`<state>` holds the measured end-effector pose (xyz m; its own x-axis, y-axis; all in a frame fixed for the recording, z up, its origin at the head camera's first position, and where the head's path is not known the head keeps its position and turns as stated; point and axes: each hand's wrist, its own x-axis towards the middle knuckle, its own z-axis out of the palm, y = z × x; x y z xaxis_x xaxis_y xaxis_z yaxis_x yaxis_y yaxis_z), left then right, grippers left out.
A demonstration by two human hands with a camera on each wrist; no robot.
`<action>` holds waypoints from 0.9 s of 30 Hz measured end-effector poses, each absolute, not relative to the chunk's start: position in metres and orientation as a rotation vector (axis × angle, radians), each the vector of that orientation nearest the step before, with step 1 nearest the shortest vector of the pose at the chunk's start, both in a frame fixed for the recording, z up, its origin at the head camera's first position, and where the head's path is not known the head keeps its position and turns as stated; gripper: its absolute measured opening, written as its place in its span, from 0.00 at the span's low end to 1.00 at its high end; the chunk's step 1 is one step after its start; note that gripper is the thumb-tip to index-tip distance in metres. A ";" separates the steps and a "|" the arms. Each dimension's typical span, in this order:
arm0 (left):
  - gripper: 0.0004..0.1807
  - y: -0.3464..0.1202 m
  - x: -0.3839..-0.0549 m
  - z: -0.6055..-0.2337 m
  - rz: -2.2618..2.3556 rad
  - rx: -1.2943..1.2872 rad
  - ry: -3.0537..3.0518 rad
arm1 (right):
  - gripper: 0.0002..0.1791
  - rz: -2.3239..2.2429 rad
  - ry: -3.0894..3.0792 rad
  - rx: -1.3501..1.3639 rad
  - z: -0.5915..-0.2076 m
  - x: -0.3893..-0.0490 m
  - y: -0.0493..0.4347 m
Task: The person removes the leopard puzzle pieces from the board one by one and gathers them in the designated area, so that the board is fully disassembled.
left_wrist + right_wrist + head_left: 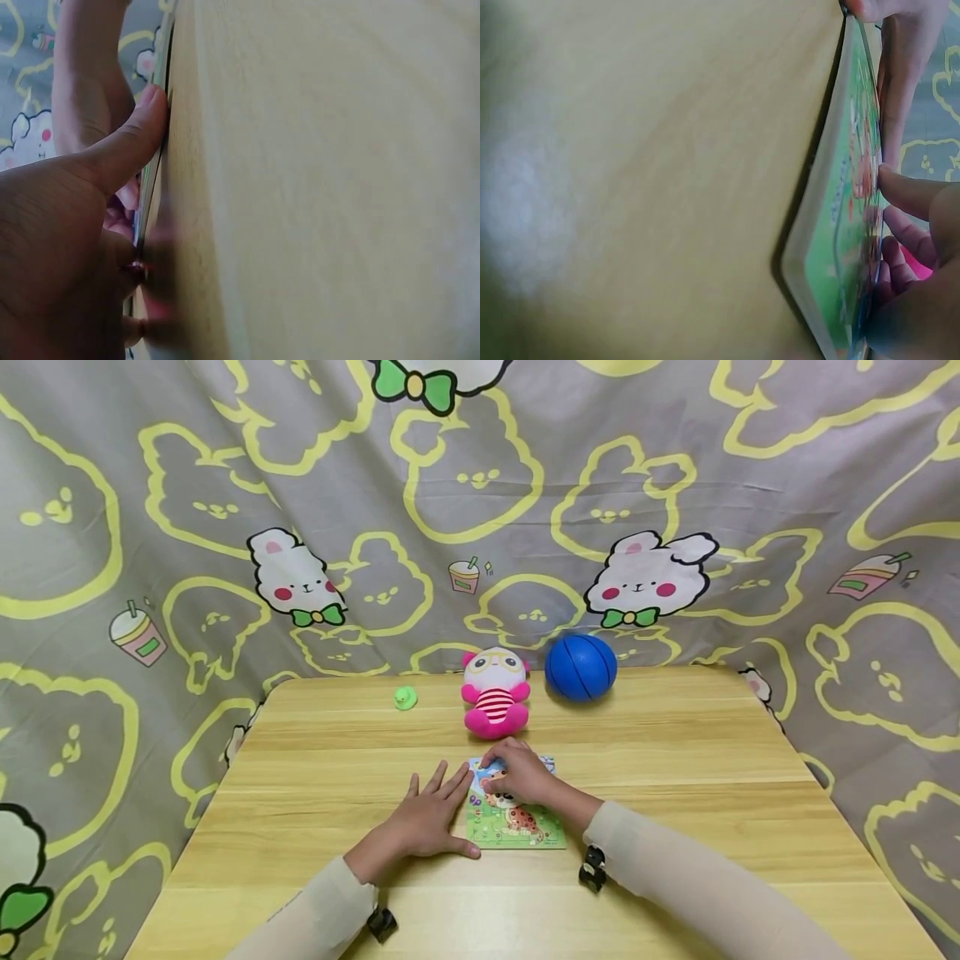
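A flat jigsaw puzzle (517, 837) with a spotted cartoon animal on green grass lies on the wooden table. My left hand (431, 818) is spread at its left side, with the fingertips at the upper left edge and the thumb by the lower left corner. In the left wrist view, the thumb (142, 127) lies along the board's edge. My right hand (521, 772) reaches over the upper part of the puzzle, its bent fingers and thumb apart. The right wrist view shows those fingertips right at the picture surface of the puzzle (825, 247); no loose piece shows between them.
Behind the puzzle sits a pink and white plush panda (496, 693) with a striped belly. A blue ball (581, 667) is at the back right, and a small green toy (405, 697) at the back left. A patterned curtain (337, 485) surrounds the table (337, 752).
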<state>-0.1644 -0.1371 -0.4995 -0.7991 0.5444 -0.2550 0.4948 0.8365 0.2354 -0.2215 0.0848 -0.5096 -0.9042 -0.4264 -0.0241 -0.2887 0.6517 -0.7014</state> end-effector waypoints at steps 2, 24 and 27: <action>0.70 -0.137 -0.165 -0.500 0.226 0.786 2.704 | 0.15 -1.085 2.682 -0.594 -0.509 -0.221 0.085; 0.70 -0.138 -0.164 -0.502 0.265 0.786 2.721 | 0.15 -0.976 2.711 -0.660 -0.502 -0.219 0.081; 0.70 -0.137 -0.164 -0.502 0.261 0.786 2.721 | 0.15 -0.974 2.708 -0.659 -0.503 -0.220 0.081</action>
<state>-0.1639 -0.1374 -0.5015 -0.8068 0.5439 -0.2308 0.4900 0.8342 0.2529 -0.2199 0.0809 -0.5031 -0.8834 -0.4678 -0.0267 -0.3437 0.6857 -0.6416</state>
